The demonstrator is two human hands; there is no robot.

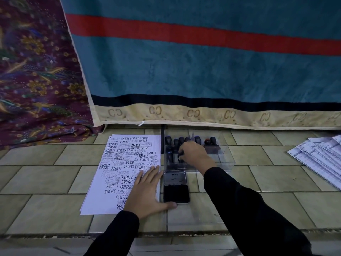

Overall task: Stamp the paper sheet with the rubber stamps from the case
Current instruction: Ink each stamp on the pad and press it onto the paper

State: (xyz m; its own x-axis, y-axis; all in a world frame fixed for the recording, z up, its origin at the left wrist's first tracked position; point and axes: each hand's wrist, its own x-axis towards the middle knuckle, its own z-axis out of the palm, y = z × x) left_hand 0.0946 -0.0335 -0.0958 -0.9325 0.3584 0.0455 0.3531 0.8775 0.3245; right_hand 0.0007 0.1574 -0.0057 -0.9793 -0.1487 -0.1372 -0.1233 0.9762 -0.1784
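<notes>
Left of the case (pixel 227 158), the paper sheet (pixel 118 163) is nearly filled, pressed flat by straight fingers (pixel 154 172) of the left hand (pixel 145 189); a stamp (pixel 180 157) inside is grasped by the right hand (pixel 193 154).

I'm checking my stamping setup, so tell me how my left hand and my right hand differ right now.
The left hand lies flat, fingers straight, pressing on the paper sheet; the right hand has its fingers curled round a rubber stamp. The left hand is beside the open ink pad; the right hand reaches farther, into the clear case. Both come out of black sleeves.
</notes>
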